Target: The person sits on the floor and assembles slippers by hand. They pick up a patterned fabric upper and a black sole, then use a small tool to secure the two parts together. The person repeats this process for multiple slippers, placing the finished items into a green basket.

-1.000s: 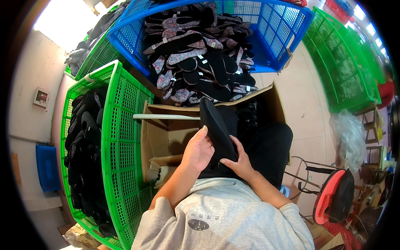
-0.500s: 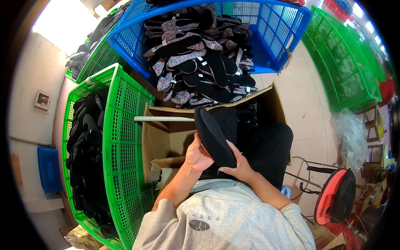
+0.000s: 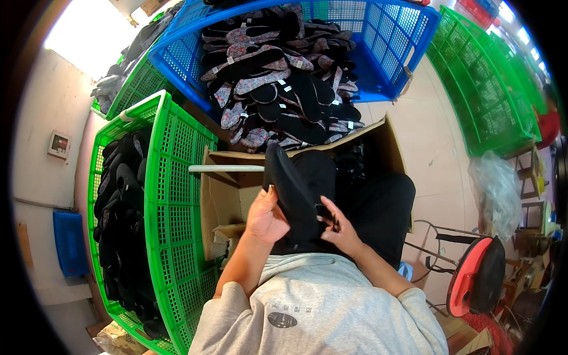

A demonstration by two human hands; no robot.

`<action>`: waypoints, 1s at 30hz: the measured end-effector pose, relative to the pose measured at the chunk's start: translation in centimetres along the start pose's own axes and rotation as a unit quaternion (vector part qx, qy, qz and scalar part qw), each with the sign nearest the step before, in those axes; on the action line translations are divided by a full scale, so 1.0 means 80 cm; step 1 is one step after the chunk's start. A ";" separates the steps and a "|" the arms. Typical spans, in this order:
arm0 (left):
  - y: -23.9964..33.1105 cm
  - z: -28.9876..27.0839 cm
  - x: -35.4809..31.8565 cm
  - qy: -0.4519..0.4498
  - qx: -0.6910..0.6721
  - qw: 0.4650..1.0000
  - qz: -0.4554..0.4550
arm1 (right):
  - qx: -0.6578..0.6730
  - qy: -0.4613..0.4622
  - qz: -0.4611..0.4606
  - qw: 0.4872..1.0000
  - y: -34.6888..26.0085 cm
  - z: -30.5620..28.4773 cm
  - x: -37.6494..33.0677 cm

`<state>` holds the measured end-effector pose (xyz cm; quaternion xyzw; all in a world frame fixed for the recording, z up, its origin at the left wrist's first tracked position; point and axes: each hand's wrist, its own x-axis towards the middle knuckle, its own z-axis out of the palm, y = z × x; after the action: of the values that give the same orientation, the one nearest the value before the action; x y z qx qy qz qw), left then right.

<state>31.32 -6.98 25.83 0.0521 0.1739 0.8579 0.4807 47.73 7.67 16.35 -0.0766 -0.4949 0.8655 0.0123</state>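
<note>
A black slipper (image 3: 290, 189) is tilted above my lap, its rounded end pointing away from me. My left hand (image 3: 267, 219) is closed on its left side, thumb up along the edge. By the slipper's near right side is my right hand (image 3: 343, 232), with index finger and thumb apart and the other fingers bent. Dark cloth behind that hand makes it hard to see whether a fingertip touches the slipper. A pale rod (image 3: 228, 168) runs from the left up to the slipper; its right end is hidden there.
An open cardboard box (image 3: 355, 137) surrounds my legs. Left of it stands a green crate (image 3: 183, 207) of black slippers. Ahead, a blue crate (image 3: 393, 59) holds patterned, tagged slippers. Green crates (image 3: 479, 89), a clear plastic bag (image 3: 496, 186) and a red-and-black padded seat (image 3: 476, 277) are at right.
The slipper and my left hand have shifted slightly left, and the slipper has turned a little. My right hand has let go of its near end, with the fingers now apart.
</note>
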 end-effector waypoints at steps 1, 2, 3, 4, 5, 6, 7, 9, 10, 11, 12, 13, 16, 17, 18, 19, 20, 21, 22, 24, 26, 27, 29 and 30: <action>0.009 0.009 -0.001 -0.025 0.037 0.999 0.019 | 0.037 0.004 -0.012 0.999 0.002 -0.006 0.002; 0.013 0.005 -0.004 0.002 0.045 0.998 0.044 | 0.040 0.018 -0.035 0.998 0.002 -0.011 0.004; 0.013 0.005 -0.005 0.017 0.076 0.996 0.039 | 0.050 0.058 -0.035 0.996 -0.002 -0.010 0.008; 0.014 0.007 -0.005 0.031 0.108 0.993 0.033 | 0.072 0.064 -0.043 0.994 -0.008 -0.013 0.010; 0.013 0.008 -0.006 0.046 0.140 0.989 0.027 | 0.094 0.070 -0.051 0.992 -0.015 -0.016 0.012; 0.009 0.006 -0.005 0.065 0.180 0.981 -0.007 | 0.086 0.102 -0.048 0.990 -0.028 -0.010 0.013; 0.000 0.001 -0.004 0.085 0.220 0.971 -0.042 | 0.105 0.106 -0.064 0.987 -0.035 -0.009 0.012; -0.020 -0.017 -0.005 0.123 0.296 0.941 -0.110 | 0.106 0.141 -0.056 0.983 -0.035 -0.012 0.013; -0.031 -0.024 -0.007 0.126 0.310 0.934 -0.124 | 0.098 0.150 -0.060 0.982 -0.039 -0.011 0.012; -0.040 -0.028 -0.007 0.128 0.325 0.927 -0.138 | 0.091 0.159 -0.064 0.981 -0.042 -0.011 0.012; -0.049 -0.026 -0.006 0.129 0.340 0.919 -0.154 | 0.088 0.138 -0.094 0.982 -0.045 -0.007 0.017; -0.054 -0.008 -0.004 0.106 0.308 0.935 -0.142 | 0.084 0.117 -0.125 0.982 -0.045 -0.004 0.020; -0.057 -0.031 0.000 0.092 0.305 0.927 -0.197 | 0.128 0.101 -0.158 0.974 -0.042 0.001 0.023; -0.058 -0.034 0.001 0.093 0.291 0.931 -0.199 | 0.122 0.098 -0.163 0.974 -0.044 0.003 0.024; -0.059 -0.035 0.003 0.094 0.278 0.934 -0.203 | 0.116 0.095 -0.169 0.974 -0.046 0.006 0.024; -0.059 -0.035 0.004 0.095 0.265 0.937 -0.207 | 0.111 0.093 -0.176 0.974 -0.046 0.008 0.025; -0.059 -0.035 0.003 0.092 0.257 0.939 -0.207 | 0.105 0.094 -0.187 0.972 -0.045 0.011 0.027; -0.058 -0.034 0.003 0.088 0.250 0.942 -0.207 | 0.098 0.094 -0.199 0.970 -0.044 0.015 0.031; -0.058 -0.033 0.003 0.084 0.242 0.944 -0.207 | 0.091 0.094 -0.211 0.969 -0.043 0.017 0.033; -0.059 -0.036 0.005 0.077 0.234 0.947 -0.208 | 0.079 0.108 -0.224 0.965 -0.043 0.022 0.036; -0.061 -0.040 0.004 0.079 0.226 0.950 -0.201 | 0.065 0.114 -0.234 0.963 -0.043 0.023 0.037; -0.062 -0.042 0.004 0.083 0.223 0.952 -0.194 | 0.057 0.113 -0.239 0.963 -0.041 0.022 0.037; -0.063 -0.040 0.005 0.089 0.214 0.955 -0.186 | 0.033 0.133 -0.229 0.964 -0.040 0.022 0.038; -0.063 -0.037 0.006 0.090 0.207 0.956 -0.186 | 0.015 0.153 -0.213 0.965 -0.040 0.023 0.038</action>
<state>34.38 -4.92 21.28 0.0395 0.3970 0.6996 0.5927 44.29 8.03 19.63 -0.1004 -0.4788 0.8284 0.2728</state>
